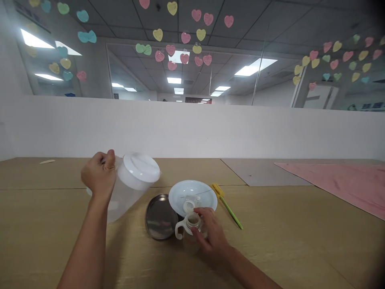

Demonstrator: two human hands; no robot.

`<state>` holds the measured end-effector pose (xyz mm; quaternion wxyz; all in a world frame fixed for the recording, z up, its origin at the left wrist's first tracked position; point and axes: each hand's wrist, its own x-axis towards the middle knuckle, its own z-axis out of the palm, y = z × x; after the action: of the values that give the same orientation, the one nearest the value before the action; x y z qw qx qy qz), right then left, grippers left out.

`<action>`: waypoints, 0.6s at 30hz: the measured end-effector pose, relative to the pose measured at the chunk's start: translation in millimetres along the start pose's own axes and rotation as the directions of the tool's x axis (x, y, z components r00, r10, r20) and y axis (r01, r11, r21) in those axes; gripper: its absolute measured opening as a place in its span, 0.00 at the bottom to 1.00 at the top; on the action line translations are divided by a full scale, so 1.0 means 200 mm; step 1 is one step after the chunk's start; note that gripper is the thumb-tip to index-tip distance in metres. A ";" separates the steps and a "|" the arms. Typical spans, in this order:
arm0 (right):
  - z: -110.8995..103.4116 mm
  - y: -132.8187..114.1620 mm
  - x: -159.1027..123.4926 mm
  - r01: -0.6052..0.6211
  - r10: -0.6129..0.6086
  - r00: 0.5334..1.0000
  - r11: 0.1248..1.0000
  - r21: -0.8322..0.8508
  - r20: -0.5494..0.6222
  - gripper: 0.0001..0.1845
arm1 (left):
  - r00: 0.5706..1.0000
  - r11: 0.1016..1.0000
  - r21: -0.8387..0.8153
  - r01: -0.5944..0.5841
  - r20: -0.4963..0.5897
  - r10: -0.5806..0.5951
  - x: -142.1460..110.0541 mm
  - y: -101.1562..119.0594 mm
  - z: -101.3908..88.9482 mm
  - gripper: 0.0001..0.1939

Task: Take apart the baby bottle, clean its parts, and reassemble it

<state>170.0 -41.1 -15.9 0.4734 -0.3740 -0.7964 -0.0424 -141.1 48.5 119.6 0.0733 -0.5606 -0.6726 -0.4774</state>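
My left hand (100,174) is closed round the handle of a translucent plastic pitcher (129,196). The pitcher is lifted and leans to the right, its white lid (141,170) on. Fingers of my right hand (212,233) are wrapped on the right side of a small bottle (192,224), which looks like a baby bottle with a curved white side handle. Its mouth is uncovered and faces up; the hand hides part of the body. Just behind it, a white bowl (177,194) holds a white ring-shaped cap (189,206) and other clear parts that I cannot make out.
Left of the bottle lies a round metal tray (161,224). A brush (230,210) with a yellow head and green handle rests right of the bowl. Pink cloth (345,184) covers the table's right side, near a grey sheet (264,172). Behind stands a white wall (192,130) below glass.
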 end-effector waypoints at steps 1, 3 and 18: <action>0.00 0.00 0.00 0.015 -0.015 1.000 1.000 -0.004 -0.005 0.19 | 0.988 0.998 0.029 0.061 -0.143 -0.056 -0.01 0.06 -0.01 0.26; 0.00 -0.01 0.01 0.045 -0.046 0.999 0.999 -0.012 -0.018 0.19 | 0.964 0.999 0.017 0.043 -0.265 -0.037 -0.04 0.17 -0.01 0.21; 0.01 -0.01 0.00 0.005 -0.005 1.000 1.000 -0.004 -0.020 0.17 | 0.976 0.984 0.040 -0.173 -0.130 0.177 -0.12 0.31 0.12 0.17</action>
<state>166.3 -42.2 -17.4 0.4804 -0.3726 -0.7925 -0.0489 -72.1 44.3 126.6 0.1678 -0.5835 -0.6210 -0.4956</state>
